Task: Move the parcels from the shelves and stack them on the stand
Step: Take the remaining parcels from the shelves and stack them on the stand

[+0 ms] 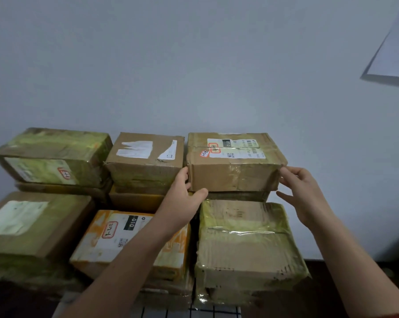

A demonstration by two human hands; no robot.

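- labelled parcel (235, 173): closed carton, top tier, back right corner of the parcel stack (244, 246); label reads "010".
- left hand (182, 198): fingers curled round its left edge.
- right hand (303, 193): fingers spread, tips touching its right edge.
- orange parcel (115, 239): front row, label "010".

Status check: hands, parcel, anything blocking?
Left hand grips left end of labelled parcel. Right hand fingertips touch its right corner, thumb off. Parcel sits atop back-right stack; brown parcel close on its left.
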